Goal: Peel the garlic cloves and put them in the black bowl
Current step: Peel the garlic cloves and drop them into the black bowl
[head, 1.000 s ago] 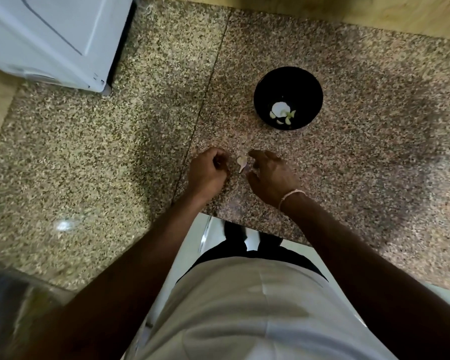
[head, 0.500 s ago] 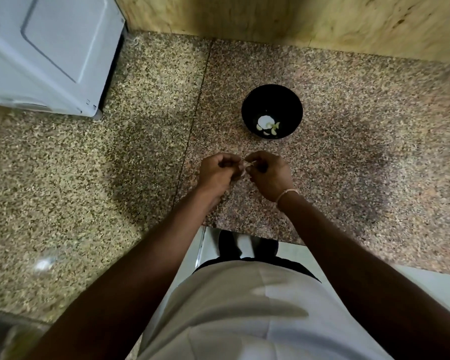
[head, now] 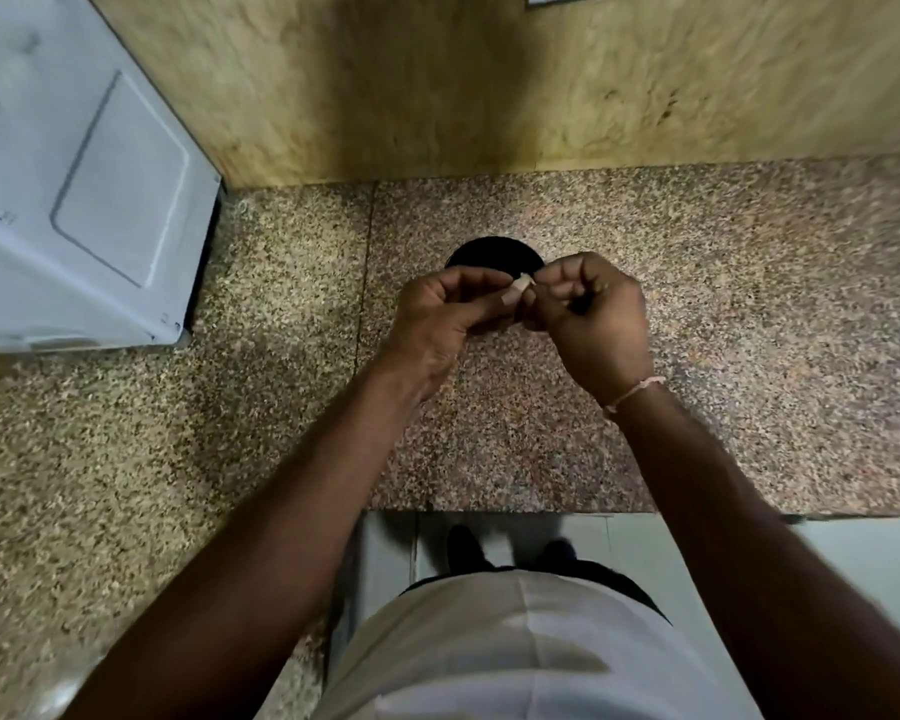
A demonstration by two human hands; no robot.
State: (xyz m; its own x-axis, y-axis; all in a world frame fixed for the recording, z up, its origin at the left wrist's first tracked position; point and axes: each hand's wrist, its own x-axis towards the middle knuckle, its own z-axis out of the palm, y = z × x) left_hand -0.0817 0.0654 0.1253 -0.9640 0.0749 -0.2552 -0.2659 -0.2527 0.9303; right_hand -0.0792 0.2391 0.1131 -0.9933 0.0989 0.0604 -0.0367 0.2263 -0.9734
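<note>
A pale garlic clove is held up between both hands above the speckled granite counter. My left hand pinches its lower end with thumb and fingers. My right hand, a thin band on its wrist, pinches its upper end with curled fingers. The black bowl stands on the counter right behind the hands; only its far rim shows, and its contents are hidden.
A white appliance stands on the counter at the far left. A yellowish wall closes the back. The counter's front edge runs below the hands, with floor and my feet beyond it.
Both hands lifted off the counter with the clove and came together in front of the bowl, which they now mostly cover. The camera tilted upward, showing more wall.
</note>
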